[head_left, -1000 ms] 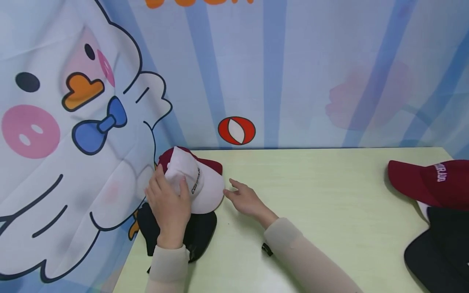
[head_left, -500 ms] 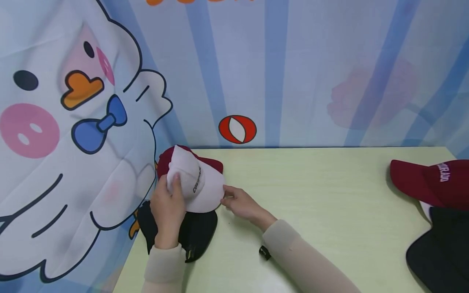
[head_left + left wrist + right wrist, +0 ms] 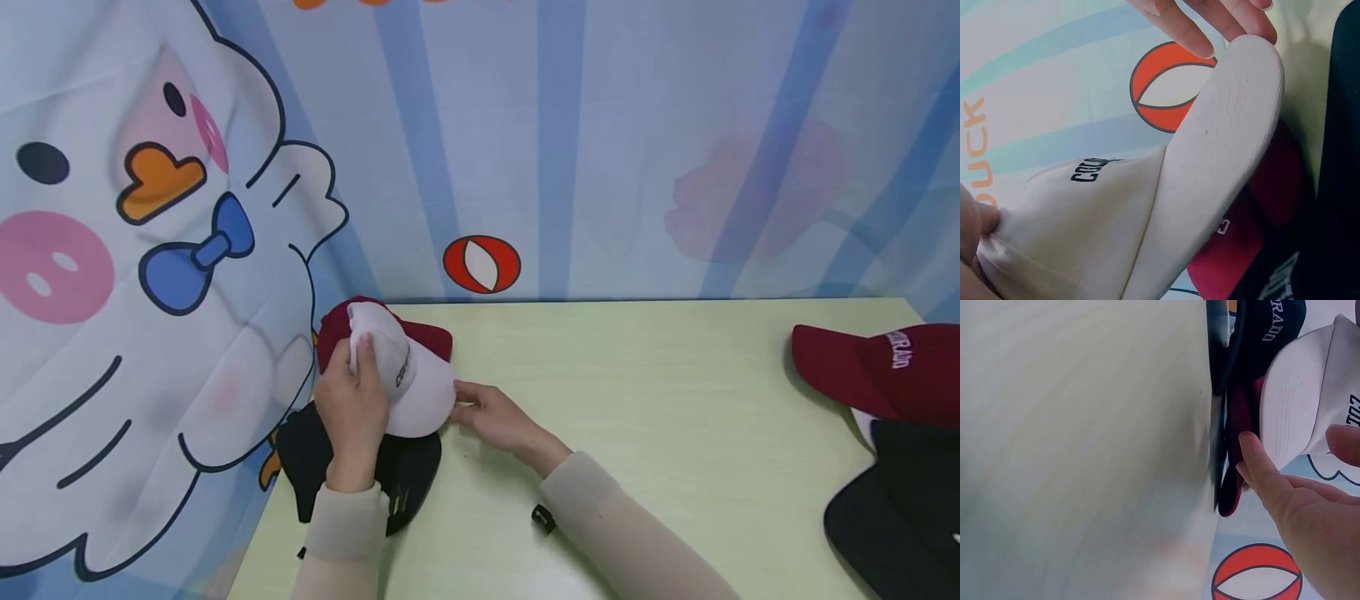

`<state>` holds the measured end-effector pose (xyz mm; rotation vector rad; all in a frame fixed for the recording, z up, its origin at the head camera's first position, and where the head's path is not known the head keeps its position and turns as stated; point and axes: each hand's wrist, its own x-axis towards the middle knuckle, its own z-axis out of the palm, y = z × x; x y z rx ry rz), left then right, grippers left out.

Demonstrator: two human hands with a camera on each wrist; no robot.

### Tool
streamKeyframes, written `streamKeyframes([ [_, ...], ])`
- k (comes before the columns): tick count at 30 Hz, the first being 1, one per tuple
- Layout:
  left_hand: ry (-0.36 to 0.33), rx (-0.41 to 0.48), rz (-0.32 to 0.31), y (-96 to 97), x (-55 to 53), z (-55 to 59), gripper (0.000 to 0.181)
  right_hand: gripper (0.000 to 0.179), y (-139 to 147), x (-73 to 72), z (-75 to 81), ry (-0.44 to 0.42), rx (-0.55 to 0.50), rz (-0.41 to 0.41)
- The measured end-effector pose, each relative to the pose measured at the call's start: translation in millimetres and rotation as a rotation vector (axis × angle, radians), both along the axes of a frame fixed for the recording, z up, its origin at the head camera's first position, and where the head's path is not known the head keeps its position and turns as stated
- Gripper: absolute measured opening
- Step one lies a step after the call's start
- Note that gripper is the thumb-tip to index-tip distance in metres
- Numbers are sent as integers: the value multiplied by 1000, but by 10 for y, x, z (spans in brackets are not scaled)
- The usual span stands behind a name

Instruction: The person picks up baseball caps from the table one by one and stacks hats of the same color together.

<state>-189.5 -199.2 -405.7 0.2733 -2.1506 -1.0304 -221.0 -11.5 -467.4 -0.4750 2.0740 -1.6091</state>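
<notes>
A white baseball cap [image 3: 422, 387] with dark lettering is tilted over a dark red cap [image 3: 429, 337] and a black cap [image 3: 411, 475] at the left of the table. My left hand [image 3: 352, 408] pinches the back of the white crown, thumb on top; its other fingertips are partly hidden. In the left wrist view the white brim [image 3: 1222, 144] slants up toward my right hand's fingers. My right hand [image 3: 498, 421] is at the brim's edge, fingers extended and touching it or very near. The right wrist view has its thumb [image 3: 1344, 444] apart from the brim.
At the right end of the table [image 3: 637, 400] lie another dark red cap [image 3: 877, 371] and another black cap [image 3: 900, 508], with a white edge between them. A small black object [image 3: 543, 518] is by the right sleeve. A printed cartoon backdrop [image 3: 600, 150] stands behind and at left.
My left hand has gone from lying spread on the white cap to pinching its crown, which has shifted slightly. My right hand has come from beside the brim to its edge.
</notes>
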Motion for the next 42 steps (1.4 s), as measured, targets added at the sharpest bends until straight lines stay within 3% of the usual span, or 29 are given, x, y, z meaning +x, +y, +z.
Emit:
streamKeyframes([
  [6, 44, -25, -29, 45, -55, 65, 41, 56, 69, 15, 51, 28, 54, -13],
  [13, 31, 3, -69, 77, -138, 124, 41, 54, 219, -41, 117, 59, 104, -72],
  [22, 39, -15, -140, 164, -224, 116, 38, 55, 496, -148, 245, 180, 321, -81],
  [30, 40, -24, -254, 327, -292, 111, 35, 55, 743, -239, 447, 257, 294, -98],
  [34, 29, -28, -344, 447, -339, 114, 35, 56, 808, -271, 531, 306, 249, -112],
  [39, -3, -30, -518, 615, -384, 122, 33, 58, 883, -300, 618, 332, 167, -135],
  [42, -59, -19, -620, 700, -400, 107, 31, 55, 934, -313, 656, 334, 112, -147],
])
